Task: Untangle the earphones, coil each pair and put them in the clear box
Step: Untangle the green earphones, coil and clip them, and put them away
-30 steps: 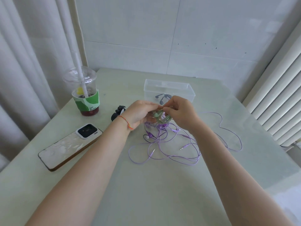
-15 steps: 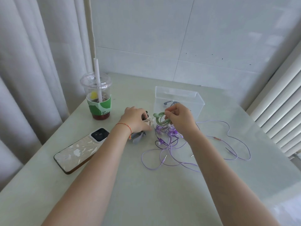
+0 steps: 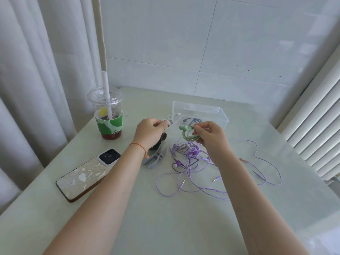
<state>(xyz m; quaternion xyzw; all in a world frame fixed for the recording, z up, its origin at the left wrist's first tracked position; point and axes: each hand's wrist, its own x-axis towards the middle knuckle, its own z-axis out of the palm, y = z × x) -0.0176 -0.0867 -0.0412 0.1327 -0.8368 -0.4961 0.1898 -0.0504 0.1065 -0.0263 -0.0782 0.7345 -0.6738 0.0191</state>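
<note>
A second earlier both hands had worked together on the green earphones (image 3: pixel 189 133); by this moment they had been parted. The coil was pinched in the right hand's (image 3: pixel 211 137) grip, just in front of the clear box (image 3: pixel 219 112), so the coiling was judged finished and only binding or boxing remained. A small white tie (image 3: pixel 170 120) was pinched in the left hand's (image 3: pixel 150 130) grip, beside the coil. The purple earphones (image 3: pixel 193 162) lay tangled on the surface (image 3: pixel 165 227) below both grips. Both forearms were stretched forward, wrists raised.
</note>
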